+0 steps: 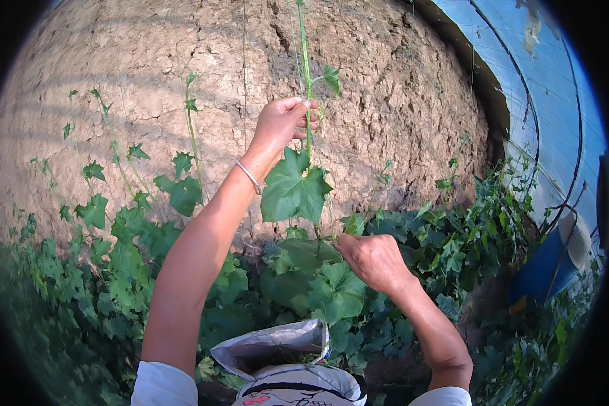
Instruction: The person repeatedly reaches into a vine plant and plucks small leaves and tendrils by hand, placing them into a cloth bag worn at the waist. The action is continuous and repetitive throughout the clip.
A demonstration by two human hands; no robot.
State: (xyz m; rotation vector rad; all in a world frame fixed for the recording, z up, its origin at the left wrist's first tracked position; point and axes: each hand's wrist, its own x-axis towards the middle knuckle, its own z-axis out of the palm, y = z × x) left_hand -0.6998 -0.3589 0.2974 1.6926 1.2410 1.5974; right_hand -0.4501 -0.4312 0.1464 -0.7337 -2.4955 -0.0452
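A tall green vine stem rises in front of the earthen wall, alongside a thin string. My left hand grips this stem at mid height, the thumb and fingers closed around it. Just below that hand hangs a broad lobed leaf; a smaller leaf grows higher up. Lower and to the right, my right hand pinches a thin green shoot close to the stem. Its fingertips are partly hidden by the back of the hand. An open-topped pouch with green trimmings inside hangs at my waist.
Behind the plants stands a cracked earthen wall. Dense leafy vines spread along its foot, with other climbing stems at left. A blue barrel stands at right, under plastic sheeting on curved ribs.
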